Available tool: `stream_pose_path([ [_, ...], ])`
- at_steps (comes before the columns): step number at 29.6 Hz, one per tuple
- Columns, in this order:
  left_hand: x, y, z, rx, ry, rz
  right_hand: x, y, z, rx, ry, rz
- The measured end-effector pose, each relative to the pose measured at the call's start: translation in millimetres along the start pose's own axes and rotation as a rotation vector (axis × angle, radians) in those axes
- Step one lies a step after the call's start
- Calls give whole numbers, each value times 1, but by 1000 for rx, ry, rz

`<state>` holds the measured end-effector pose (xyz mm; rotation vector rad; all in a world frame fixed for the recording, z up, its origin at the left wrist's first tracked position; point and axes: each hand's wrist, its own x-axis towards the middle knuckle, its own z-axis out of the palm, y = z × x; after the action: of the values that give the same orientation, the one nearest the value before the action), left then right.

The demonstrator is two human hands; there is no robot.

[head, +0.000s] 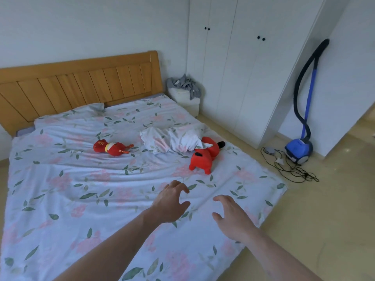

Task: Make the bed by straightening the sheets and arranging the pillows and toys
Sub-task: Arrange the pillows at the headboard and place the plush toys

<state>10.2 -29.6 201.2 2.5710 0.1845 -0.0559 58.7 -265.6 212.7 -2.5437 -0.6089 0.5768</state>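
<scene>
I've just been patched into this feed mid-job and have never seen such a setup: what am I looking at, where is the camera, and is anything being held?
There is no machine. One wide-angle camera on a person's head looks forward and down at their bare hands. The left hand and right hand reach out over the floral sheet, fingers spread, holding nothing. On the bed lie a crumpled pillow, a large red plush toy partly under it, and a small red toy further left. Behind is a wooden headboard.
</scene>
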Motion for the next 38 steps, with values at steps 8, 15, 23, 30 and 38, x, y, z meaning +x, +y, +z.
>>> stream_pose_path([
  [8,121,116,44,3,53,-135,94,156,-159,-13,-7,-78],
  [15,237,131,65,5,87,-218,195,206,-225,2,-31,-174],
  [23,391,182,93,-19,50,-181,284,271,-308,-33,-7,-135],
  [30,519,268,120,-24,17,-103,363,346,-379,-88,-4,-102],
  [38,627,349,179,-28,67,-226,453,470,-469,-104,-37,-202],
])
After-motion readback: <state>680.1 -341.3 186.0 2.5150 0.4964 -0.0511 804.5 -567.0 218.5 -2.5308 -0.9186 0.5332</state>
